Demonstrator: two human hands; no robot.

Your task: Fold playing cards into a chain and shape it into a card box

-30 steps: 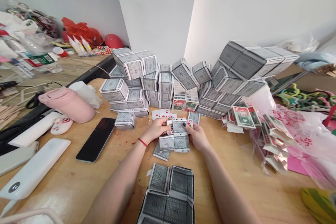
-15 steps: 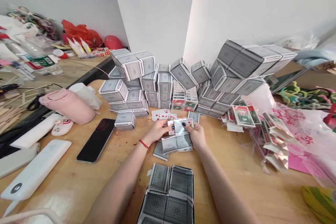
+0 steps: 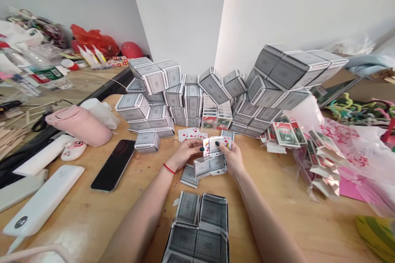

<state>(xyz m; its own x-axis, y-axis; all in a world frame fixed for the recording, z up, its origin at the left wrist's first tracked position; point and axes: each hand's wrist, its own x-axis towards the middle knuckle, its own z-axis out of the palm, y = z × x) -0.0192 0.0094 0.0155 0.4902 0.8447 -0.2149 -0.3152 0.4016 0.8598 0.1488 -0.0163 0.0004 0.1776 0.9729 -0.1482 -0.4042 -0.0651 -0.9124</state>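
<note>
Several folded playing cards [image 3: 216, 146], joined into one piece, are held up between my hands at the table's middle. Their grey patterned backs and some red-and-white faces show. My left hand [image 3: 186, 154], with a red string on the wrist, pinches the left edge between thumb and fingers. On the other side my right hand [image 3: 233, 158] grips the right end, thumb pressed on the back. Just below hangs a folded lower part [image 3: 209, 166] with grey backs; whether it is attached is unclear. A flat grey-backed card stack [image 3: 189, 176] lies beneath, and face-up cards [image 3: 189, 133] lie behind my left hand.
Grey card-covered blocks [image 3: 157, 115] form a stepped wall behind, rising at right [image 3: 286, 68]. Another card block [image 3: 197, 230] stands close to me. A phone [image 3: 113, 165], pink bottle [image 3: 80, 125] and white power bank [image 3: 45, 199] lie left; card boxes [image 3: 286, 133] lie right.
Both hands and the held cards have shifted slightly right. The cards' left edge has turned, showing more of a white face, and the lower folded part has tilted.
</note>
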